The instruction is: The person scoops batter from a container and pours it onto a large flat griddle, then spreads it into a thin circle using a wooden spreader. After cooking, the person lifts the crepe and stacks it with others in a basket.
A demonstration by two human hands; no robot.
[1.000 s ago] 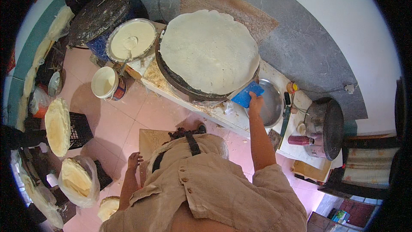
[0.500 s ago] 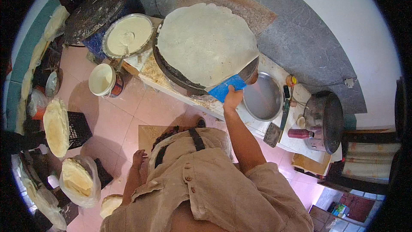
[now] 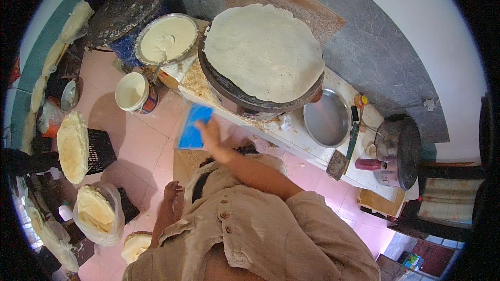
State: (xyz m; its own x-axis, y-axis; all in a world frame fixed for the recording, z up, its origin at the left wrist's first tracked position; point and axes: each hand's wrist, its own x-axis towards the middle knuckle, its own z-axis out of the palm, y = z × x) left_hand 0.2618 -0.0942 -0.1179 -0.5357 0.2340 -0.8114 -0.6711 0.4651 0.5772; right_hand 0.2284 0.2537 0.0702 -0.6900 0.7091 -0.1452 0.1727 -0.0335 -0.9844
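Note:
A large pale round sheet of batter (image 3: 260, 52) covers most of the black round griddle (image 3: 224, 86) on the counter. My right hand (image 3: 210, 134) grips a flat blue scraper (image 3: 188, 127), slightly blurred, out over the floor below the griddle's lower left. My left hand (image 3: 173, 190) hangs low beside my body with its fingers loosely apart and nothing in it. Left of the griddle sits a metal basin of creamy batter (image 3: 153, 39) with a ladle in it, and below that a white bucket (image 3: 124, 99) stands lower down.
To the griddle's right are a shallow steel pan (image 3: 325, 119), a long dark-handled tool (image 3: 354, 130), a red bottle (image 3: 371, 164) and a large pot (image 3: 397, 145). A lidded drum (image 3: 130, 8) stands back left. Stacked pale rounds (image 3: 73, 148) and a bagged stack (image 3: 96, 216) are at left.
My right hand has swung left with the blue scraper, away from the griddle's lower right edge to out over the floor. My left hand stays low by my body.

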